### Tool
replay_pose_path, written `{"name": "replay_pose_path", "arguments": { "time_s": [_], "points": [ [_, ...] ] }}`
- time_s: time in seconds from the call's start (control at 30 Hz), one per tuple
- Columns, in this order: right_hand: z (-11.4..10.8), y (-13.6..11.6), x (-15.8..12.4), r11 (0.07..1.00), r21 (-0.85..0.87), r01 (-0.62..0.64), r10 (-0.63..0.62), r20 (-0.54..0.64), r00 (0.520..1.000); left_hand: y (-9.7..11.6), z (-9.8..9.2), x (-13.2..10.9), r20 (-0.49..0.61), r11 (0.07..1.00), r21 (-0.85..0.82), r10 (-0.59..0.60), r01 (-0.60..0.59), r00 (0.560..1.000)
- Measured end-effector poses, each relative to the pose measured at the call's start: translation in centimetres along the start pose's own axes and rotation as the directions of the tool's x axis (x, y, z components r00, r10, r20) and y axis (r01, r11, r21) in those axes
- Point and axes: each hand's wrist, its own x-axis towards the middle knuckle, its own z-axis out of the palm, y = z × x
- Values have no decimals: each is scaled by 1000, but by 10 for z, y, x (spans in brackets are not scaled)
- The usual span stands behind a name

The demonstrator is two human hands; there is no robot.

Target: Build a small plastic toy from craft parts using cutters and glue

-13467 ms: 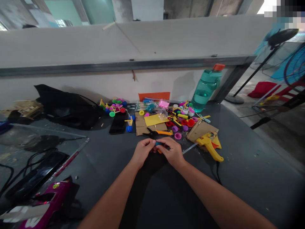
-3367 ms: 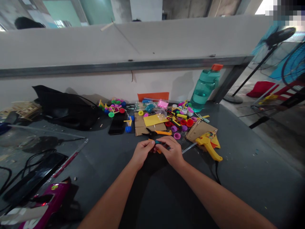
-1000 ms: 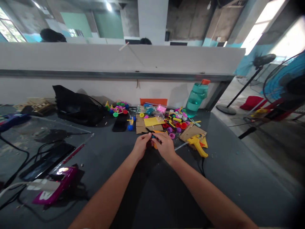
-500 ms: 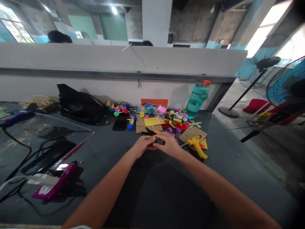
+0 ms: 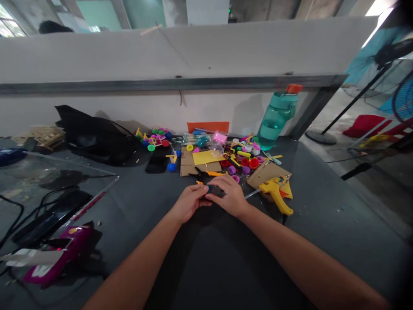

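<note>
Where the lower edge cuts off both forearms, only the hands show whole: left hand [image 5: 190, 202] and right hand [image 5: 229, 196] pinch a small dark-blue piece [image 5: 210, 188] between nearly meeting fingertips, its shape mostly hidden. Orange tip [image 5: 199, 183] by left fingers, owner unclear. Just beyond, orange-handled pliers [image 5: 215, 174]. Farther, bottle caps [image 5: 254, 163] overlapping, hard to count; teal bottle [image 5: 274, 120] by wall; fan [image 5: 404, 99] cropped right.
</note>
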Motion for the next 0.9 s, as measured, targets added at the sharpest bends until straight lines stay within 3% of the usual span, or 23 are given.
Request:
{"name": "replay_pose_path", "arguments": {
  "time_s": [0.43, 0.9],
  "points": [
    [1, 0, -1, 999, -31, 23, -22, 30, 999, -2, -3, 2, 2, 1000, 15, 10, -10, 1000],
    [6, 1, 0, 999, -30, 16, -15, 5, 1000, 0, 1, 5, -73, 1000, 6, 29, -29, 997]
  ]
}}
